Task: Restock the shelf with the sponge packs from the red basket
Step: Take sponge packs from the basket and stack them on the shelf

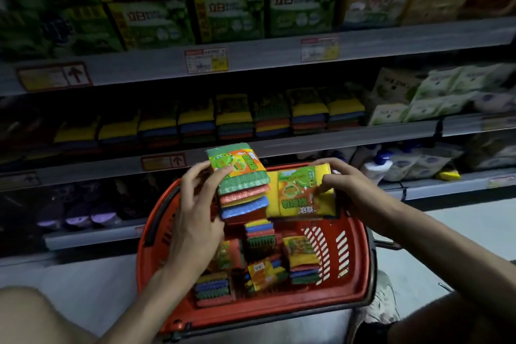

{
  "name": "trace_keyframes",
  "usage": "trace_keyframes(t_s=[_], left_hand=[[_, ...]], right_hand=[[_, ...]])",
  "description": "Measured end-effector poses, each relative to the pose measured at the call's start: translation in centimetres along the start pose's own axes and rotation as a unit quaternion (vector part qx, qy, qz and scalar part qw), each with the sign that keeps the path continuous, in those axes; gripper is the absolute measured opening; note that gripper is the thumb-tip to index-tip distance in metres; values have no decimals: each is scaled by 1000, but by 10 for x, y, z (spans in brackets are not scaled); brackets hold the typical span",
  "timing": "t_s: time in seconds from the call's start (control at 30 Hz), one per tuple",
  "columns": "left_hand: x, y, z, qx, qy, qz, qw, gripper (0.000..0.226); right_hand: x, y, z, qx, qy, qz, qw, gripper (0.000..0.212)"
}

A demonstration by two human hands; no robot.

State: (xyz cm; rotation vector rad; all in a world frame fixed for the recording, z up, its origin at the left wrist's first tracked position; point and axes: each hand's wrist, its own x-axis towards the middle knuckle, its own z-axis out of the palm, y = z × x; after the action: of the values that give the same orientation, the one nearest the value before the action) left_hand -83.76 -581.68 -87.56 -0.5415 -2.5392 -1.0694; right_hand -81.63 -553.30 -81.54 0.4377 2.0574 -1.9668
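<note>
While both packs hang above the red basket (265, 313), the left hand (195, 204) grips 1 sponge pack (243, 176) by its left side – thumb laid on the printed label, fingers curled under the stack. This pack shows a green scouring face on top, with red, yellow and blue layers stepped below at its near end. Its long axis runs from the person toward the shelf (321, 138), the far end raised so the top face tilts toward the camera.

The right hand (346, 184) pinches a 2nd pack (296, 193), yellow on top, thumb pressed on the label and fingers hooked over the far right edge. Its long axis lies left to right, crossways to the 1st, and the label's lettering reads upside down from here. The 2 packs sit just beside each other; whether they touch I cannot tell.

Below them, loose packs (303, 260) lie jumbled in the basket. On the shelf behind, a row of stocked packs (234, 117) stands in stacks, and green boxes (231, 17) fill the level above.
</note>
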Motion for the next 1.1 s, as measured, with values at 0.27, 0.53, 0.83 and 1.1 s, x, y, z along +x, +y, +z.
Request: trace_keyframes(t_s=[0.27,0.53,0.83,1.1], left_hand=[[18,36,-8,-23,32,-18,999,84],[25,81,-1,-235,-53,-167,956,101],[56,107,29,-216,-122,-151,957,115],[91,129,56,-78,-55,19,995,98]], right_hand=[[-13,11,-21,-276,106,-322,899,92],[-15,31,-49,-537,169,-543,623,78],[-45,21,-74,-290,240,-353,857,81],[-39,-12,-84,-206,191,-262,923,52]])
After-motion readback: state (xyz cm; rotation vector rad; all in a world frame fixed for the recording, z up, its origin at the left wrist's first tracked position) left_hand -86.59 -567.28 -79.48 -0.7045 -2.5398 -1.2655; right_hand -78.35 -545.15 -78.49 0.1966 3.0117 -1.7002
